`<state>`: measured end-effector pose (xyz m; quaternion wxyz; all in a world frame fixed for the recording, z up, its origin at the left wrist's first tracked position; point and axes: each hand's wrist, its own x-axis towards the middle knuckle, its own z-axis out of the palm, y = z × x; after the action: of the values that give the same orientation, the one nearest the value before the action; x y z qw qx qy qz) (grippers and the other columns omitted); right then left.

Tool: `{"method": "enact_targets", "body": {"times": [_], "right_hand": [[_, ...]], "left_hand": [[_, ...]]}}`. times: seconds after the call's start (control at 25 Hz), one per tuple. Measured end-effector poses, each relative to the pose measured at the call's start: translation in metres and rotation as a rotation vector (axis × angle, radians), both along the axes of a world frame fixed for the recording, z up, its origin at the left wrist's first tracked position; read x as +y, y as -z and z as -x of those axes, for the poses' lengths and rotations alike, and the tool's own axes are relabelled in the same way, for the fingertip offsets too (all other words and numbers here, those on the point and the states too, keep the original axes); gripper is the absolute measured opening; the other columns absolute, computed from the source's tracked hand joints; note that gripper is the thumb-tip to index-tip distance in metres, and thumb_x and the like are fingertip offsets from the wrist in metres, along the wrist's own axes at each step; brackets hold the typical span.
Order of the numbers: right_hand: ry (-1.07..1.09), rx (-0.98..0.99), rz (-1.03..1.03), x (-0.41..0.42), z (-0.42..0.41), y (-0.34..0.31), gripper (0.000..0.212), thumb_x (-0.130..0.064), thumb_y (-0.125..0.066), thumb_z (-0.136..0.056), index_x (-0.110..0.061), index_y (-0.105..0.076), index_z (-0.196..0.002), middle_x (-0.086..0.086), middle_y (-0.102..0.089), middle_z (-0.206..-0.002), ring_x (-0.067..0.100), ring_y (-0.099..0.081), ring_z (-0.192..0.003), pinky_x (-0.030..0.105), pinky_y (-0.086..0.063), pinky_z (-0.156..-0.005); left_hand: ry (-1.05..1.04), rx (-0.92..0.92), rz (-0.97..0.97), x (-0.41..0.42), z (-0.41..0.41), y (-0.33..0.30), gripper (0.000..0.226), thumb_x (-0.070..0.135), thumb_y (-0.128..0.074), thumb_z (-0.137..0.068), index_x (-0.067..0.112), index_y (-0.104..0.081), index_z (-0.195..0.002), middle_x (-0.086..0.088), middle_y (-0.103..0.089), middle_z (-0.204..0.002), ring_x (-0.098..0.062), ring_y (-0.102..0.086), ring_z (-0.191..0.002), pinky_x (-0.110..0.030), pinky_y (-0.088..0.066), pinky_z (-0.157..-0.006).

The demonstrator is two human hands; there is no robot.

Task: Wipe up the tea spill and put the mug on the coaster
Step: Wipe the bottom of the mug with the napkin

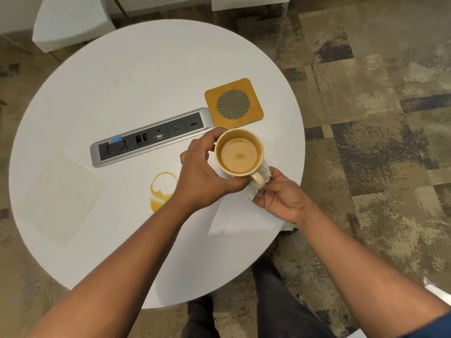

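At the far left of the round white surface [102, 76] lies a pale paper sheet [62, 198], and to its right a power strip [151, 136] runs across the middle. Near of that strip sits the tea spill [161, 191], a ring with a pooled patch, not yet wiped. Right of it, the left hand [202, 176] has its fingers wrapped around the body of the mug [239, 152], which is nearly full of milky tea and held just near of the coaster [233, 103]. The right hand [280, 198] pinches a crumpled tissue [258, 181] against the mug's handle side, seemingly drying its wall or base. The step in hand looks like cleaning the mug; next it likely needs a short, level carry far onto the bare coaster, since the tea stands high. The spill then calls for the tissue to travel left. The coaster touches the strip's end, the surface's right edge is near, and open room lies far and left.
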<state>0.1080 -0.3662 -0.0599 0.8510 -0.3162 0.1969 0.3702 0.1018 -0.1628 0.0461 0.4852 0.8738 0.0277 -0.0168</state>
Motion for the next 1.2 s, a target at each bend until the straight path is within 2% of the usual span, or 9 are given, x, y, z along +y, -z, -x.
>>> {"method": "enact_targets", "body": {"times": [0.16,0.24,0.36,0.52,0.68,0.76,0.88,1.04,1.2], "right_hand": [[-0.007,0.053,-0.024,0.016,0.015,-0.002,0.035,0.008,-0.059,-0.082,-0.011,-0.059,-0.112,0.013,-0.067,-0.106,0.026,-0.066,-0.096,0.043,-0.058,-0.081],[-0.039,0.042,-0.03,0.024,0.014,-0.005,0.039,0.007,-0.057,-0.087,-0.01,-0.057,-0.122,0.013,-0.067,-0.106,0.025,-0.066,-0.096,0.039,-0.059,-0.078],[-0.065,0.057,0.046,0.033,0.007,-0.011,0.024,0.001,-0.048,-0.098,-0.008,-0.061,-0.116,0.014,-0.066,-0.103,0.022,-0.064,-0.088,0.03,-0.057,-0.062],[-0.068,0.054,0.054,0.03,-0.007,-0.01,0.024,-0.003,-0.044,-0.101,-0.005,-0.057,-0.121,0.017,-0.063,-0.108,0.026,-0.062,-0.095,0.036,-0.052,-0.077],[-0.093,0.039,0.057,0.02,-0.018,-0.011,0.017,-0.01,-0.052,-0.098,-0.008,-0.065,-0.11,0.013,-0.067,-0.1,0.021,-0.068,-0.086,0.035,-0.058,-0.068],[-0.05,-0.015,0.063,0.014,-0.022,-0.009,0.026,-0.005,-0.057,-0.093,-0.006,-0.063,-0.118,0.015,-0.066,-0.109,0.024,-0.066,-0.096,0.038,-0.06,-0.075],[0.015,-0.087,0.052,-0.002,-0.026,-0.005,0.041,0.005,-0.049,-0.094,-0.01,-0.057,-0.132,0.014,-0.064,-0.12,0.026,-0.062,-0.106,0.042,-0.056,-0.088],[-0.033,-0.099,0.007,-0.028,-0.02,0.002,0.047,0.003,-0.053,-0.089,-0.008,-0.051,-0.134,0.015,-0.062,-0.122,0.027,-0.065,-0.105,0.043,-0.057,-0.087],[-0.139,-0.063,-0.022,-0.034,-0.003,0.007,0.054,0.008,-0.049,-0.089,-0.007,-0.043,-0.14,0.016,-0.063,-0.119,0.026,-0.067,-0.1,0.04,-0.059,-0.08]], "left_hand": [[0.001,-0.008,0.009,-0.002,0.0,-0.001,0.085,0.052,-0.09,-0.053,0.032,-0.058,-0.129,0.02,-0.063,-0.126,-0.017,-0.058,-0.119,-0.057,-0.044,-0.104],[0.005,0.004,0.018,-0.005,0.001,-0.002,0.088,0.051,-0.091,-0.053,0.031,-0.057,-0.131,0.018,-0.064,-0.127,-0.017,-0.059,-0.12,-0.057,-0.044,-0.105],[0.028,0.029,0.038,-0.012,0.005,-0.002,0.09,0.046,-0.094,-0.054,0.029,-0.057,-0.134,0.014,-0.064,-0.13,-0.019,-0.058,-0.123,-0.056,-0.043,-0.107],[0.063,0.047,0.06,-0.015,0.012,-0.003,0.085,0.049,-0.093,-0.055,0.034,-0.058,-0.131,0.018,-0.065,-0.128,-0.017,-0.057,-0.125,-0.055,-0.042,-0.107],[0.098,0.062,0.025,-0.018,0.018,-0.003,0.08,0.047,-0.093,-0.055,0.042,-0.055,-0.126,0.023,-0.063,-0.125,-0.011,-0.056,-0.124,-0.057,-0.04,-0.107],[0.095,0.056,0.016,-0.019,0.02,-0.003,0.079,0.049,-0.093,-0.055,0.048,-0.053,-0.124,0.026,-0.062,-0.124,-0.009,-0.055,-0.123,-0.057,-0.04,-0.106],[0.083,0.039,0.012,-0.018,0.02,-0.002,0.078,0.053,-0.092,-0.056,0.054,-0.051,-0.122,0.03,-0.061,-0.124,-0.007,-0.055,-0.123,-0.057,-0.041,-0.105],[0.054,0.037,0.011,-0.015,0.02,0.001,0.081,0.052,-0.093,-0.057,0.038,-0.056,-0.128,0.022,-0.063,-0.127,-0.014,-0.056,-0.125,-0.057,-0.042,-0.105],[0.013,0.038,-0.005,-0.011,0.02,0.005,0.081,0.051,-0.093,-0.055,0.041,-0.055,-0.126,0.022,-0.062,-0.128,-0.013,-0.055,-0.124,-0.057,-0.042,-0.106]]}}
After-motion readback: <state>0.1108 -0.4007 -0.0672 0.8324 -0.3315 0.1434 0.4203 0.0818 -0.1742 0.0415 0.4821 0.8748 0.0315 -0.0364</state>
